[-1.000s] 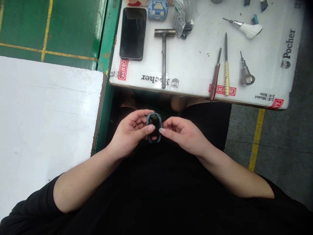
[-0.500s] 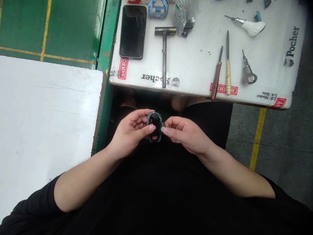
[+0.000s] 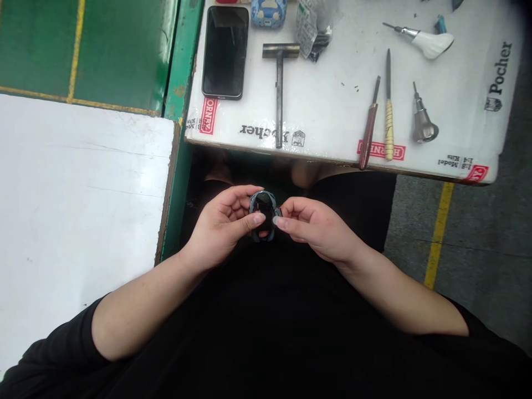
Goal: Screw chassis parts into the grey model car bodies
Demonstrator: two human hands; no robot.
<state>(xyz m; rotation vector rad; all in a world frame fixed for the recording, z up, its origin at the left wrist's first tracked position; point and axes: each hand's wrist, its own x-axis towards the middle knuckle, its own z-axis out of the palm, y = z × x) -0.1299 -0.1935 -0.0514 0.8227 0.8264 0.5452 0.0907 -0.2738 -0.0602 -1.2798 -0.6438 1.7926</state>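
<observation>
Above my lap, my left hand (image 3: 226, 224) is closed around a small grey-blue model car body (image 3: 263, 198), hollow and dark inside, its thumb over the opening. At the body's right side, my right hand (image 3: 310, 224) pinches a small dark part (image 3: 278, 213) between thumb and forefinger. That part touches or sits very close to the body; I cannot tell whether it is joined to it. Its shape is mostly covered by my fingertips.
Ahead, a white-covered table (image 3: 324, 105) carries a phone (image 3: 225, 52), a small metal hammer (image 3: 280, 94), a plastic bag (image 3: 313, 27), a blue patterned case (image 3: 268, 12), a red-handled tool (image 3: 369, 124), a file (image 3: 388, 105) and two bulb-handled screwdrivers (image 3: 430, 44). A white board (image 3: 83, 194) lies left.
Both hands keep nearly the same pose around the car body. The view has shifted very slightly; nothing is visibly taken up or let go.
</observation>
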